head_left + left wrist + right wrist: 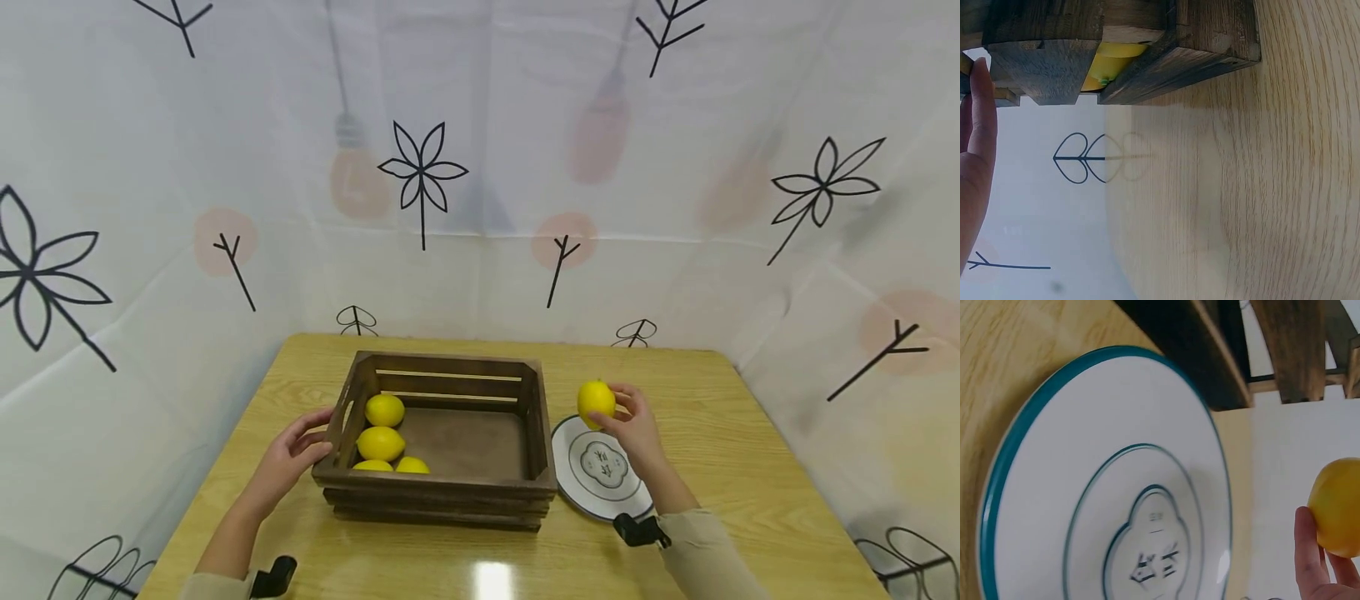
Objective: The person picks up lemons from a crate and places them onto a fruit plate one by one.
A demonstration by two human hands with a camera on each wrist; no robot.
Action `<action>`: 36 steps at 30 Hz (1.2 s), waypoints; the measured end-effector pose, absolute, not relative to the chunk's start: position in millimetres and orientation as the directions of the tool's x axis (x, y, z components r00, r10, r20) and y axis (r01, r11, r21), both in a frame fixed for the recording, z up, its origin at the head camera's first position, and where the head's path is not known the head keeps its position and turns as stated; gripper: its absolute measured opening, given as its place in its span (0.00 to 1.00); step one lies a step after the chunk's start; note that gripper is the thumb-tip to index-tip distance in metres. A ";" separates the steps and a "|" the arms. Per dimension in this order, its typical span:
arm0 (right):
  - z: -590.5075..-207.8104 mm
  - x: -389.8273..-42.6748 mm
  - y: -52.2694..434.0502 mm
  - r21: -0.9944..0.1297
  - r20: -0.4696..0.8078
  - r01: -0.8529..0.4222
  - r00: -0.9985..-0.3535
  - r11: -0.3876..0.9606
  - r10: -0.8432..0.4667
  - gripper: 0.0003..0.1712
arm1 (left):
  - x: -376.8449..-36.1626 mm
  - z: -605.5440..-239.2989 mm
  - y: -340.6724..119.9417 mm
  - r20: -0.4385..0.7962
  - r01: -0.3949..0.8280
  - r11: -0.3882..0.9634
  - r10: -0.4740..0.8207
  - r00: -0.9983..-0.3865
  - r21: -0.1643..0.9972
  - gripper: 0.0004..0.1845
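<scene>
Right hand (637, 429) fingers pinching lemon (596, 402), left hand (288, 454) seemingly touching crate (442, 492)

Lemon (596, 400) in my right hand (636, 427): bright yellow. Plate (579, 483): white, teal rim, dark central emblem. Crate (450, 492): dark brown wood, four yellow lemons (381, 442) inside. Table (750, 467): pale oak grain.
</scene>
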State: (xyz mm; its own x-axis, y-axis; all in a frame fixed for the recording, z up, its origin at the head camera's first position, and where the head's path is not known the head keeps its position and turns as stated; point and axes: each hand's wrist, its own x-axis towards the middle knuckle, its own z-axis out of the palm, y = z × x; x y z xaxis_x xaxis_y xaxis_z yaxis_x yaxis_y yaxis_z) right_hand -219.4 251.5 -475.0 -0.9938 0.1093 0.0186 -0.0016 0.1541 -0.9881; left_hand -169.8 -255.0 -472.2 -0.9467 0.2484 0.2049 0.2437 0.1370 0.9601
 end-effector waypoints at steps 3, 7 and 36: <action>-483.4 -221.3 254.7 -0.986 -0.022 0.041 -0.993 0.162 0.116 0.34 | -169.8 -471.8 -254.6 0.206 0.244 0.135 0.250 -0.946 0.960 0.25; -492.5 -223.4 257.2 -0.983 -0.068 0.086 -0.991 0.162 0.116 0.35 | -169.8 -471.7 -254.3 0.209 0.247 0.130 0.249 -0.946 0.960 0.25; -519.0 -228.2 263.7 -0.910 -0.215 0.234 -0.972 0.342 0.094 0.40 | -169.1 -469.8 -254.8 0.232 0.273 0.129 0.267 -0.935 0.953 0.24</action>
State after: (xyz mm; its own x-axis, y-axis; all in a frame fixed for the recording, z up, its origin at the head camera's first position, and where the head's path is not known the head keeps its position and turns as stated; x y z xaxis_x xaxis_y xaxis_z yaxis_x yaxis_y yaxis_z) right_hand -228.2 263.7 -519.0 -0.9721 0.0939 -0.2148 0.2341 0.3422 -0.9100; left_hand -169.1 -254.8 -469.8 -0.9353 0.2668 0.2323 0.2735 0.1288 0.9532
